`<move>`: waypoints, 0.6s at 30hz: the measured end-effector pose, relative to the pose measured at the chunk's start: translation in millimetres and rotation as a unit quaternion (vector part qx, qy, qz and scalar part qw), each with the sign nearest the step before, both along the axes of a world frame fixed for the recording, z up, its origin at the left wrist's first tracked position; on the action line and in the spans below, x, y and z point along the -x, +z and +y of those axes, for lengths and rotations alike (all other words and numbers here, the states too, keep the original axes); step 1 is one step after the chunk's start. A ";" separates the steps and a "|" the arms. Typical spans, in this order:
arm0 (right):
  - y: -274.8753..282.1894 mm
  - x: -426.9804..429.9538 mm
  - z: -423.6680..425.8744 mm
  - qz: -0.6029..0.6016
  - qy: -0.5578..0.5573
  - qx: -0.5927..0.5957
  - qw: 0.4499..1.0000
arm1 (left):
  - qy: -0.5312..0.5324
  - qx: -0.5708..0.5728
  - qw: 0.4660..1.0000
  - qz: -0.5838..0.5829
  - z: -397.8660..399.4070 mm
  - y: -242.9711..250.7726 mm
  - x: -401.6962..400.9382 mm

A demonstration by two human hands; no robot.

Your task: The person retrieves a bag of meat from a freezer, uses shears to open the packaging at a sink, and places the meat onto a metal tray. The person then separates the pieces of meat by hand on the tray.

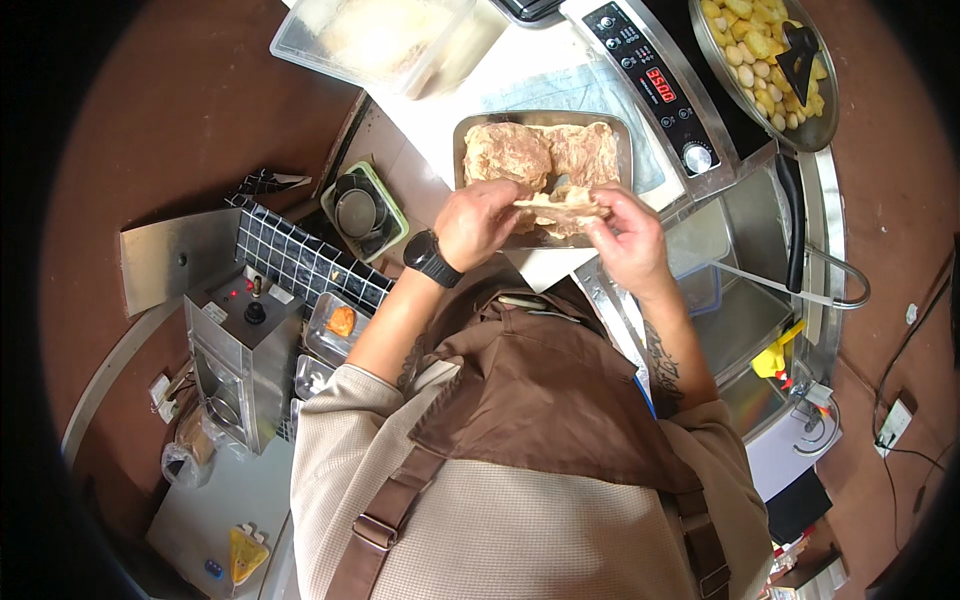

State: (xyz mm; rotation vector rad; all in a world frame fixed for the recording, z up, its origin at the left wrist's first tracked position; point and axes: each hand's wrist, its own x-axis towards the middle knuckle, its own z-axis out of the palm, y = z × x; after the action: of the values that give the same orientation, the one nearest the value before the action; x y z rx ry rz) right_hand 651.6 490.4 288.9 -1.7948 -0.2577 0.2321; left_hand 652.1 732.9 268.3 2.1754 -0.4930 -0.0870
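Between my two hands a piece of pale, batter-coated meat point(562, 208) is held stretched out. My left hand point(480, 221), with a black watch on the wrist, pinches its left end. At the right end, the thumb and fingers of my right hand point(628, 232) grip it. Both hands are over the near side of a rectangular metal tray point(627, 142). Two larger coated pieces of meat lie in the tray's far half, one on the left point(506, 154) and one on the right point(587, 152). My hands and the held piece hide part of the tray's near side.
A clear plastic tub point(409, 71) of whitish powder stands at far left. An induction cooker point(645, 82) with a lit display is on the right, beside a pan point(829, 124) of potato chunks and round pieces. A steel sink point(757, 300) lies right; a box-shaped metal appliance point(247, 352) stands left.
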 end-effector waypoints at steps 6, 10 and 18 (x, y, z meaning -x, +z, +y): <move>9.4 -6.4 -24.1 0.002 -0.035 -0.031 0.999 | -0.097 -0.045 0.994 0.006 8.6 -4.6 -8.9; 26.7 -13.4 -37.9 0.014 -0.051 -0.036 0.998 | -0.127 -0.276 0.952 -0.030 15.7 -13.7 -20.4; 12.7 -12.4 -52.0 0.100 -0.076 -0.020 0.992 | -0.148 -0.316 0.925 -0.152 18.4 -24.5 -44.5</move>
State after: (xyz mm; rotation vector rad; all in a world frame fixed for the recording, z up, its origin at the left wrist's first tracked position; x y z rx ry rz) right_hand 663.9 438.3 301.7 -1.7271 0.0174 0.2932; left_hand 696.6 751.2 243.7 2.7430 -1.0929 -0.0796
